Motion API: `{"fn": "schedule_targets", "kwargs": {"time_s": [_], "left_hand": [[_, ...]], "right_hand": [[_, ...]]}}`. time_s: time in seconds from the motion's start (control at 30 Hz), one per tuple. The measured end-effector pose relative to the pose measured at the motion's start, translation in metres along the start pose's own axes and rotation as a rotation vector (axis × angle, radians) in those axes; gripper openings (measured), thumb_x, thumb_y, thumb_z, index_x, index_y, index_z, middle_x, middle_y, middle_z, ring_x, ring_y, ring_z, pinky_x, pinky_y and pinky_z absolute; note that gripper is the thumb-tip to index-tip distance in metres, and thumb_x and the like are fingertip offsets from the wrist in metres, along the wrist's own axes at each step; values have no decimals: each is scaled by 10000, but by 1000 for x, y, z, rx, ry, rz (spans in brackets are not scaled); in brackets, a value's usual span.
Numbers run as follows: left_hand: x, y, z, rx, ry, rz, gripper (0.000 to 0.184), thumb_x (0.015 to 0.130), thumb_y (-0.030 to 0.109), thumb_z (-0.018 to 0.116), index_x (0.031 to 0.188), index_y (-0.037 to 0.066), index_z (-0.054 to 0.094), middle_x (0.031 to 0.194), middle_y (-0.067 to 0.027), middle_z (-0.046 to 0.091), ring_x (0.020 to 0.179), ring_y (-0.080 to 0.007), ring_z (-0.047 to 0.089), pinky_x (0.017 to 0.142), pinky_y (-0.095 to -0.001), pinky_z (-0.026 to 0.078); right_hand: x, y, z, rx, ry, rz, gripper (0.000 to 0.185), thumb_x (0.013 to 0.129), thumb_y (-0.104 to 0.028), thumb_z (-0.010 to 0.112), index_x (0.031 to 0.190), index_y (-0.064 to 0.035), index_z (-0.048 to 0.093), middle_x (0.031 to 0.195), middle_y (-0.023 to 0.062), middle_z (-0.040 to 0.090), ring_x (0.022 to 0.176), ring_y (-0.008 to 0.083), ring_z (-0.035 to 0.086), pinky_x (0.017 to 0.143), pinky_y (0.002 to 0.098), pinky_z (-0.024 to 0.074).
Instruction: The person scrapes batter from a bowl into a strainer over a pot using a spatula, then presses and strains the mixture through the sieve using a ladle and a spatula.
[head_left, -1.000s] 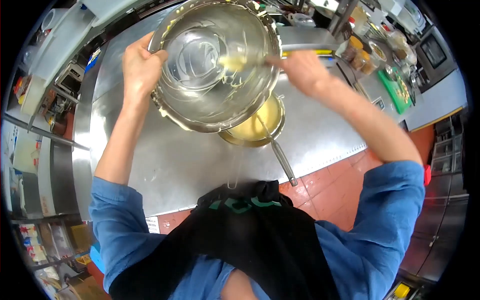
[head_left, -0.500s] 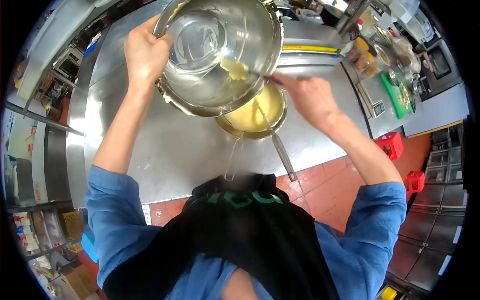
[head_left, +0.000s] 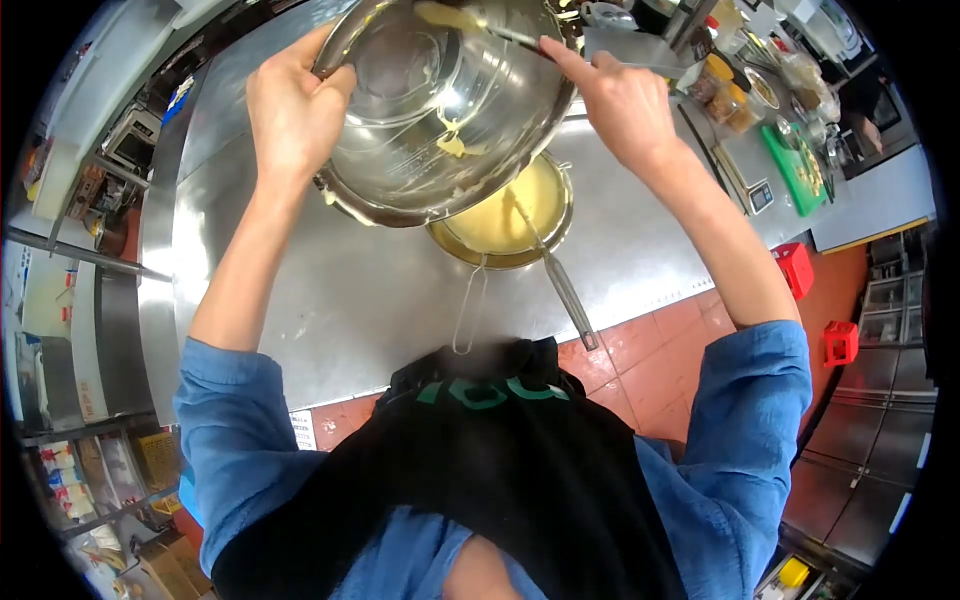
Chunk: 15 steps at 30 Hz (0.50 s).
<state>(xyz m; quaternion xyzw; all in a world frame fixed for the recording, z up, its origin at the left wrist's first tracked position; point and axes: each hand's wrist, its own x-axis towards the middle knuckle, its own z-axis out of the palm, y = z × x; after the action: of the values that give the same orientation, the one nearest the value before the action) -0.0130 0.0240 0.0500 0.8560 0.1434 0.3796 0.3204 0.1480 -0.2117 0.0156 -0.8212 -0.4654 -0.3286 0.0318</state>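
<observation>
A large metal mixing bowl (head_left: 385,165) is tilted over the worktable, its inside smeared with pale yellow batter. My left hand (head_left: 298,112) is closed round its left rim, thumb over the edge. In my right hand (head_left: 628,112) is a spatula (head_left: 515,38), its batter-coated blade against the bowl's upper inside wall. Beneath the tilted bowl stands a smaller round metal vessel (head_left: 503,263) holding yellow batter (head_left: 520,212), partly hidden by the bowl. A grey-handled utensil (head_left: 570,300) stands in that batter, its head submerged. A wire loop handle (head_left: 470,315) juts toward me from the vessel's rim.
The steel worktable (head_left: 260,270) spreads beneath. To the right are a small scale (head_left: 760,197), a green cutting board (head_left: 797,175) with food pieces, and jars (head_left: 735,105). Red crates (head_left: 793,270) stand beyond the table's right edge. Shelving lines the left side.
My right hand has moved up, carrying the spatula from the bowl's lower edge to its upper wall. A smear of batter shows lower inside. The bowl has shifted slightly.
</observation>
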Motion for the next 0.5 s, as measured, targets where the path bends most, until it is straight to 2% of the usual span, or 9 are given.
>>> {"fn": "schedule_targets", "kwargs": {"time_s": [0.1,0.2,0.3,0.33,0.4,0.47,0.5], "left_hand": [[-2,-3,1,17,127,120,391,698,64,542,1061,119,679,498,-17,447,476,-78,416,527,-237,397],[-2,-5,0,13,138,113,387,700,60,542,1060,110,676,500,-20,443,479,-71,409,522,-235,394],[-4,6,-8,79,58,7,365,769,25,594,1131,4,623,945,-56,688,834,-84,584,796,-221,446],[-5,7,-7,77,72,12,365,768,27,593,1131,4,624,942,-58,689,832,-84,584,795,-222,446],[-6,7,-4,75,95,16,365,767,32,593,1130,6,625,935,-61,691,829,-83,584,794,-223,447],[-6,7,-3,90,100,-1,366,766,35,595,1129,6,626,931,-62,692,828,-83,584,795,-227,447],[-7,5,-3,105,96,-24,367,765,36,596,1129,7,626,930,-61,693,828,-82,584,796,-229,448]], "right_hand": [[-21,-11,18,11,-184,-225,517,759,-61,548,1250,-222,518,744,97,581,570,266,615,483,366,491],[-18,-14,6,6,-147,-202,505,770,-74,537,1253,-221,516,730,90,579,576,250,622,477,349,487],[-5,-7,7,-71,-81,13,551,767,-62,540,1291,-213,469,711,86,582,586,257,627,477,349,488],[-5,-7,8,-85,-59,75,563,765,-58,543,1300,-210,458,710,87,586,591,260,629,480,351,490],[-21,-24,31,-17,-279,0,608,733,-3,547,1297,-216,463,727,107,615,618,287,639,486,368,498],[-33,-33,42,120,-166,-77,633,724,9,537,1304,-232,461,741,106,607,606,286,633,484,377,497],[-30,-31,38,96,-118,-36,633,728,3,535,1309,-236,457,748,108,604,597,282,630,483,378,496]]}}
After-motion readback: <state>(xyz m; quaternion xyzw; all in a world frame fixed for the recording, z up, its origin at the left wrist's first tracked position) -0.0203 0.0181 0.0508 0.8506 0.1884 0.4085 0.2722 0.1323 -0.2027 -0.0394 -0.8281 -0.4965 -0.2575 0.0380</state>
